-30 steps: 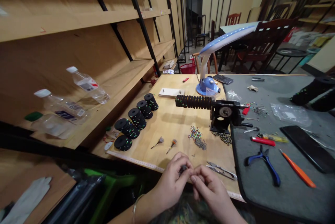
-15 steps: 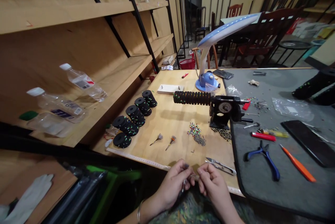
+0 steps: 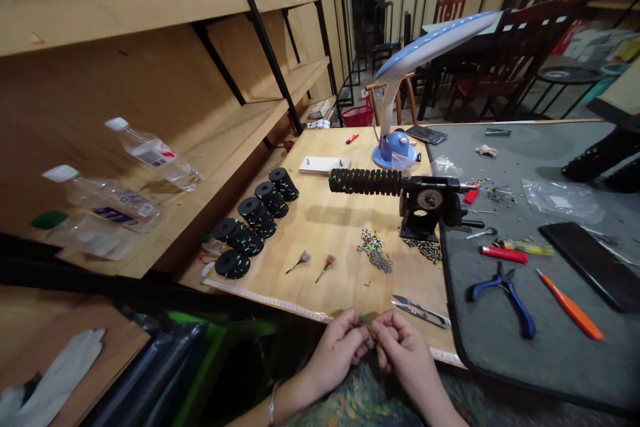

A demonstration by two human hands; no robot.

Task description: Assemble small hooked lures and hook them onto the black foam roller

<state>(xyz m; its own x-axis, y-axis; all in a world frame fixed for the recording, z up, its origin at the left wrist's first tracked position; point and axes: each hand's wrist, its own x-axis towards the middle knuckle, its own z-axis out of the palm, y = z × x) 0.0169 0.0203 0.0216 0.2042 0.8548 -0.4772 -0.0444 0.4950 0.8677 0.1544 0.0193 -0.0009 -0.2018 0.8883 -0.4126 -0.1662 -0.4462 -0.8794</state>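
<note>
Close together at the table's front edge, my left hand (image 3: 345, 342) and my right hand (image 3: 400, 342) are both closed in a pinch, fingertips nearly touching. Whatever lies between the fingers is too small to make out. Just beyond them to the right are thread snips (image 3: 421, 311). A pile of coloured beads (image 3: 370, 241) and a heap of small grey metal pieces (image 3: 381, 262) lie further up the table. Two small feathery bundles, one grey (image 3: 303, 258) and one with an orange tip (image 3: 327, 263), rest to the left of these.
Black foam rolls (image 3: 257, 214) line the table's left side. A black hand-cranked device (image 3: 425, 207) carries a ridged foam roll (image 3: 365, 180); behind it stands a blue lamp (image 3: 395, 147). On the grey mat lie pliers (image 3: 505, 294), an orange tool (image 3: 570, 305) and a phone (image 3: 593, 266).
My hands have drawn closer together, the right shifting slightly left. A thin pale item that showed below my left fingers is now out of sight. The view has tilted a little.
</note>
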